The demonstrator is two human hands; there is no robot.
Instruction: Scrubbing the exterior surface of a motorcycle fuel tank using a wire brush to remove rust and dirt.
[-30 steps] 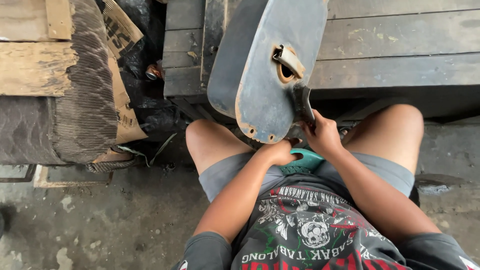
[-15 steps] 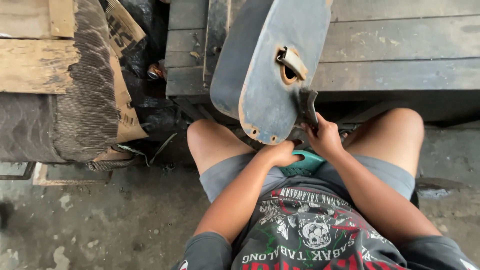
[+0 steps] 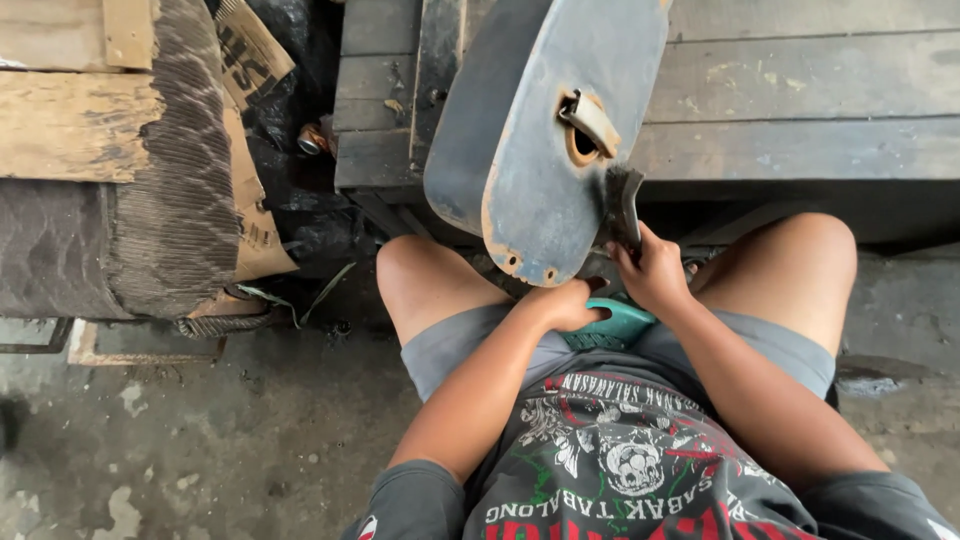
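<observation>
Head view: my right hand point(image 3: 652, 272) grips a brush point(image 3: 622, 205) against the grey panel point(image 3: 560, 130) propped between my knees; left hand point(image 3: 570, 305) curls under its lower edge. Scrubbing step, I judge; next stroke needs the panel steadied.

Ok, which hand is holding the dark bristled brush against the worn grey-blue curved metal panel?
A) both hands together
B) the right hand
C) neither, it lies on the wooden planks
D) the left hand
B: the right hand grips the dark bristled brush at the edge of the worn grey-blue curved metal panel, while the left hand rests lower, beside a teal plastic piece.
</observation>
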